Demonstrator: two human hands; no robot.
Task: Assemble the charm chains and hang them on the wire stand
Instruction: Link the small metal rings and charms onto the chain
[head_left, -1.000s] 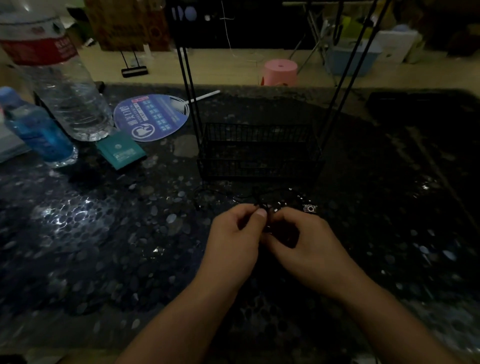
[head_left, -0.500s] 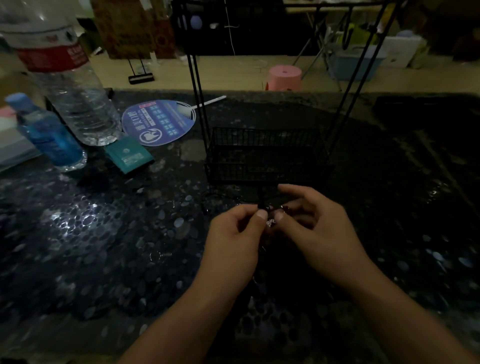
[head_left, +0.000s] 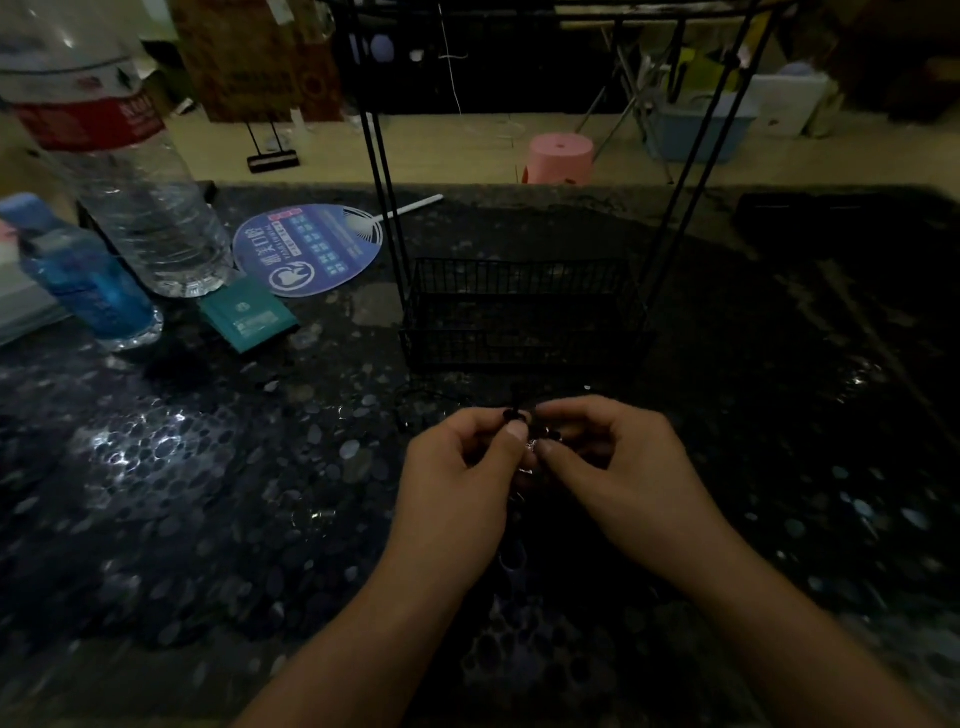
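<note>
Both hands meet just in front of the black wire stand (head_left: 524, 312), whose basket base sits mid-table and whose thin uprights rise out of view. My left hand (head_left: 457, 467) pinches a small dark charm chain (head_left: 527, 441) between thumb and forefinger. My right hand (head_left: 613, 467) pinches the same chain from the other side, fingertips almost touching the left thumb. A tiny shiny link shows between the fingertips; more chain hangs down between the hands, hard to make out in the dim light. A thin dark cord (head_left: 415, 402) lies on the table by the stand's front.
A large clear water bottle (head_left: 130, 197) and a small blue bottle (head_left: 88, 280) stand at the far left. A round blue fan (head_left: 311, 249) and a teal packet (head_left: 249, 314) lie beside them. The tabletop (head_left: 208, 493) is dark and pebble-patterned. A pink stool (head_left: 560, 156) stands on the floor behind.
Both hands lifted slightly off the table toward the stand's base, still pinching the chain. The right hand's fingers, spread half a second ago, have curled back in.
</note>
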